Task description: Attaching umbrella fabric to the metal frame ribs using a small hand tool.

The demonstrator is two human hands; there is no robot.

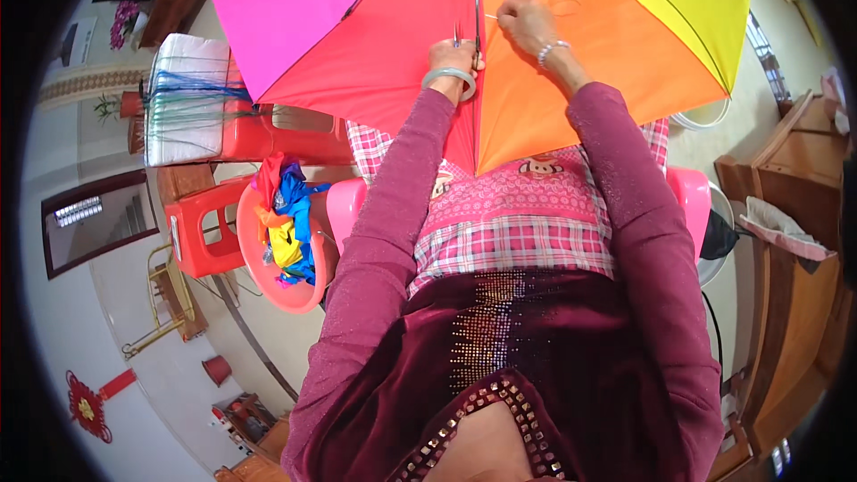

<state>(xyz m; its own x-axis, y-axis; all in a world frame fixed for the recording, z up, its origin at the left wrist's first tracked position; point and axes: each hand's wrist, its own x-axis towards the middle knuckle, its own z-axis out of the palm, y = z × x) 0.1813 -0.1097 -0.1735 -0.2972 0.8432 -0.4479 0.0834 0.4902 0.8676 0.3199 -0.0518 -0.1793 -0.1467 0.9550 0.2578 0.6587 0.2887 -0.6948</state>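
A rainbow umbrella (375,62) is spread across my lap with its dark metal ribs facing up. Beside the rib (477,0) between the red and orange panels, my left hand (453,61) is closed on the umbrella. Small pointed metal tips (457,34) stick up from that hand; the rest of that tool is hidden. Over the orange panel, my right hand (528,25) pinches a thin pale thread (491,16), stretched toward the same rib. A fine orange loop lies on the fabric beside its knuckles.
At my left, a red basin (253,254) holds bunched multicoloured fabric (287,223). Beyond it, a white block wound with coloured threads (186,98) rests against a red stool (286,138). At my right stand white buckets (717,254) and wooden furniture (794,303).
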